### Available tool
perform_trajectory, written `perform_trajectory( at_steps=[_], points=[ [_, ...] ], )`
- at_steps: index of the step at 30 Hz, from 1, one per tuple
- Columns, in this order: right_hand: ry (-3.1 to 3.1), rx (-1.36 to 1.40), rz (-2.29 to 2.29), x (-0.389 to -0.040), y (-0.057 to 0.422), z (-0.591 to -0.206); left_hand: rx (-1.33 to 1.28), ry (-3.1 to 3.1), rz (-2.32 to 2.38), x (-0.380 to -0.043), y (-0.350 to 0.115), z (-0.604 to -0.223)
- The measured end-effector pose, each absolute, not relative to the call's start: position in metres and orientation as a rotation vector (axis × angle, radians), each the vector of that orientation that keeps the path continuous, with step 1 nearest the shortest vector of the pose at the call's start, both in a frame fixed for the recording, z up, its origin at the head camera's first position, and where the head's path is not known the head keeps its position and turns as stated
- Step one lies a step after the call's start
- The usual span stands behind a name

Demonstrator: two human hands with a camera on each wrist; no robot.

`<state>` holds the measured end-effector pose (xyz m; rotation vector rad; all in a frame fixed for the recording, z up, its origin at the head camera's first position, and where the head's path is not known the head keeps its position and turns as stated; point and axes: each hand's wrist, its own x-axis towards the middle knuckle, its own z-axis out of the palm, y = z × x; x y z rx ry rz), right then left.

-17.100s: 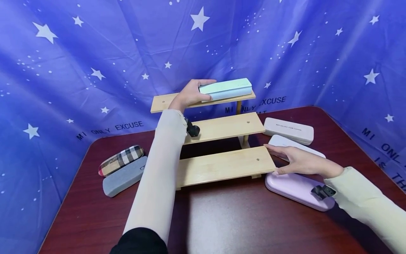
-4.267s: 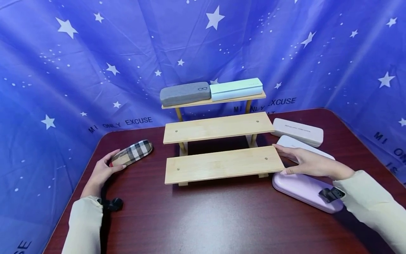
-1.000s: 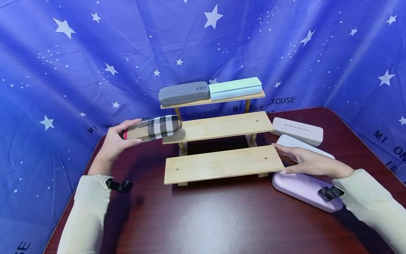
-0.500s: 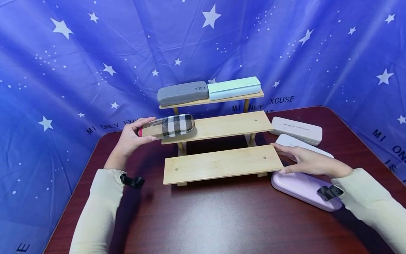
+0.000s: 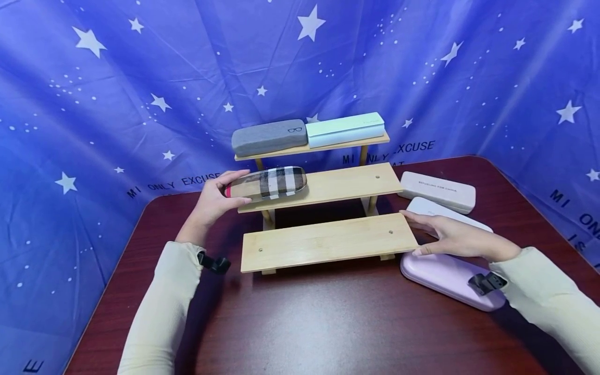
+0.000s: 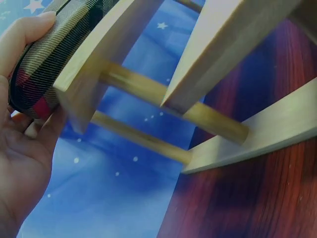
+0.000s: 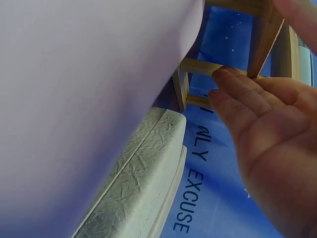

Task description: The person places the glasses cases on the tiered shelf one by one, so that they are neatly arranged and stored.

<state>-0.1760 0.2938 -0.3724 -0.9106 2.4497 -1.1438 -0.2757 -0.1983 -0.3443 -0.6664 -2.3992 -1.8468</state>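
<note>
In my head view, left of centre, I see the person's left grip point(image 5: 211, 202) curled round one end of a plaid case point(image 5: 276, 183) at the left part of the middle shelf point(image 5: 349, 182); I can't tell whether the case rests there. Toward the frame's right, the right grip point(image 5: 457, 237) holds the end of the bottom shelf point(image 5: 323, 242) between thumb and fingers, near a pink case point(image 5: 445, 278) on the bench point(image 5: 309, 323).

L hand point(image 6: 25, 163) gripping plaid case point(image 6: 57, 44) (red-striped end), beside wooden rack point(image 6: 213, 54), blue starry bkgd cloth point(image 6: 124, 198), dk red tabletop point(image 6: 237, 198)
</note>
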Motion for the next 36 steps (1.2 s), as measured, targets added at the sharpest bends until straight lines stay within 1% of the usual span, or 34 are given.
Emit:
perform_trajectory(
  at_steps=[11, 36],
  points=[
    [2.439, -0.914, -1.150, -0.177, 0.293, -0.374, -0.606, -2.457, -1.751, -0.281, -0.184, -0.348],
    [2.437, -0.910, -1.158, -0.176, 0.294, -0.372, -0.627, -2.540, -1.667, -0.278, -0.178, -0.348]
  ],
)
